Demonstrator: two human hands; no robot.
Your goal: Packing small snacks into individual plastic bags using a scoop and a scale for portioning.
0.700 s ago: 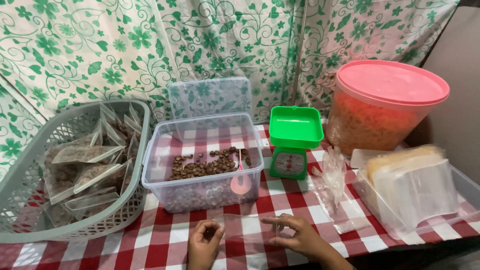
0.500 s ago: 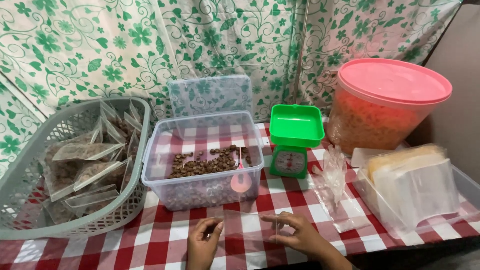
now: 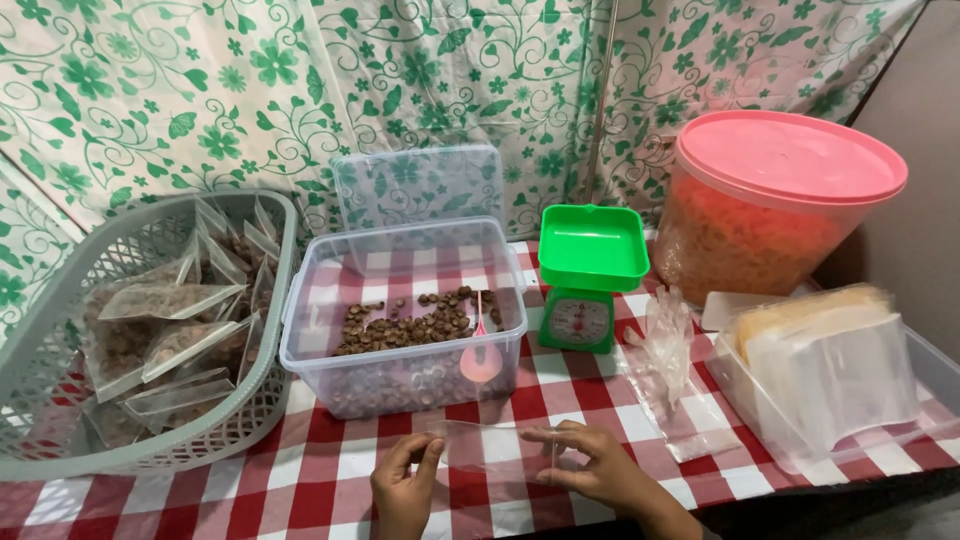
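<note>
Low at the near edge of the desk, which is covered in a red-and-white checked cloth, both hands hold one small clear plastic bag flat between them. The left hand has its fingers pinched shut on the bag's left edge; the right hand pinches the right edge the same way.

Just behind the bag stands a clear plastic container holding small brown pieces and a pink spoon, the nearest thing in front of the hands. Its clear lid leans upright behind it against the green floral curtain.

To the left sits a grey-green mesh basket filled with sealed bags of the same brown pieces. Right of the container is a green kitchen scale with its tray on top. Beside the scale, loose empty clear bags lie bunched on the cloth, near the right hand. Behind them stands a large tub with a pink lid and orange contents. At the far right, a clear tray holds a stack of flat plastic bags.
</note>
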